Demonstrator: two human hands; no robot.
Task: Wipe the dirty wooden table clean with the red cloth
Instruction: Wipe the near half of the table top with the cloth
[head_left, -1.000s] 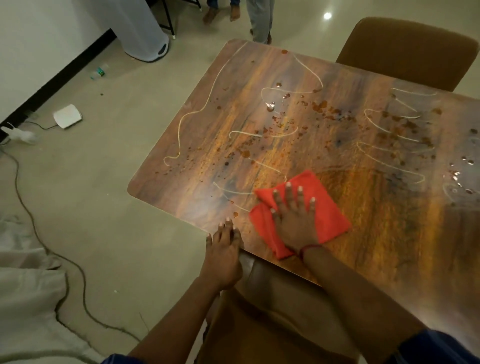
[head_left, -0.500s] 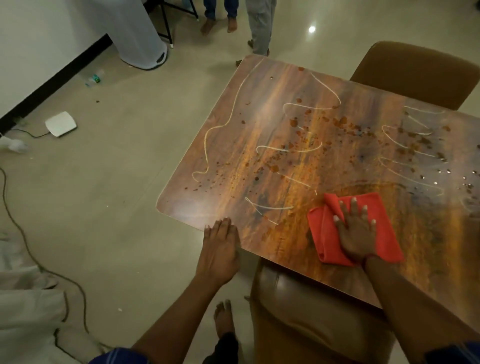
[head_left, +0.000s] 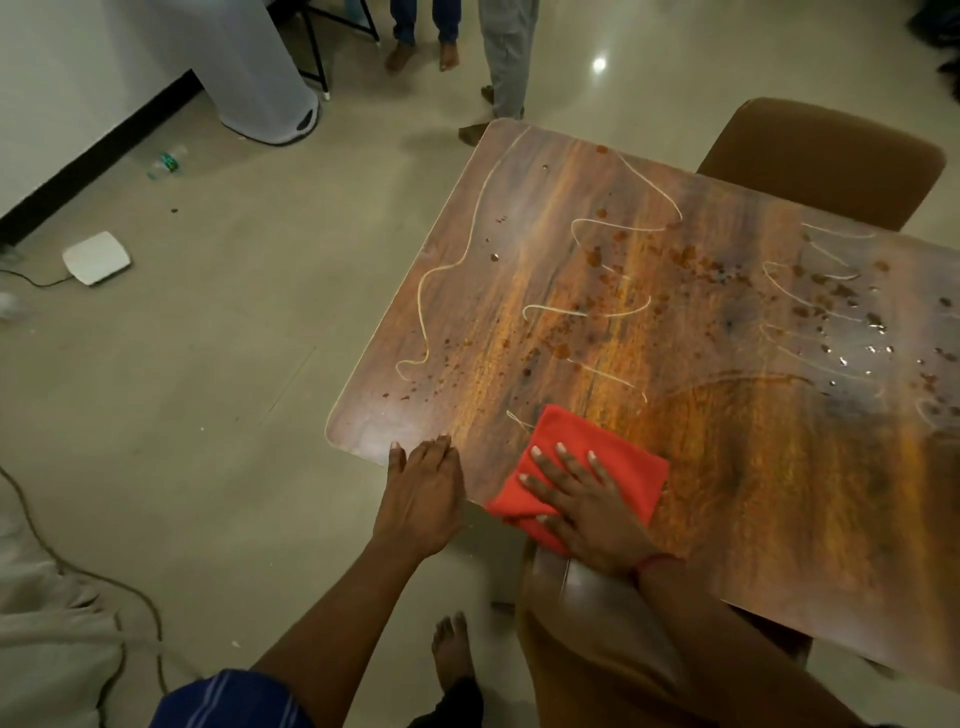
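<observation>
Pale tiled floor (head_left: 218, 395) all round, with a brown-backed chair (head_left: 821, 161) tucked in at the far side and legs of bystanders (head_left: 506, 57) beyond the far corner. Dark, glossy wooden surface (head_left: 779, 493) filling the right of the view, heavily marked.

Right hand (head_left: 587, 501) pressed flat on a crumpled red cloth (head_left: 618, 460) at the near edge, fingers (head_left: 566, 460) spread wide and bearing down rather than gripping; cloth overhanging the near edge slightly. Left hand (head_left: 423, 488) flat and open just to the left, fingertips resting on the near edge close to the near-left corner, holding nothing, seemingly bracing.

Judged early in the job. Only a patch to the right of the cloth looks wiped: bare grain inside a faint curved smear line (head_left: 727, 384). Left undone: pale squiggly lines (head_left: 431, 291) down the left side and across the middle, reddish-brown spatters (head_left: 691, 254) through the centre and far right, shiny droplets (head_left: 878, 327) at the right. Most of the top, from the cloth to the far edge, yet to be covered.
</observation>
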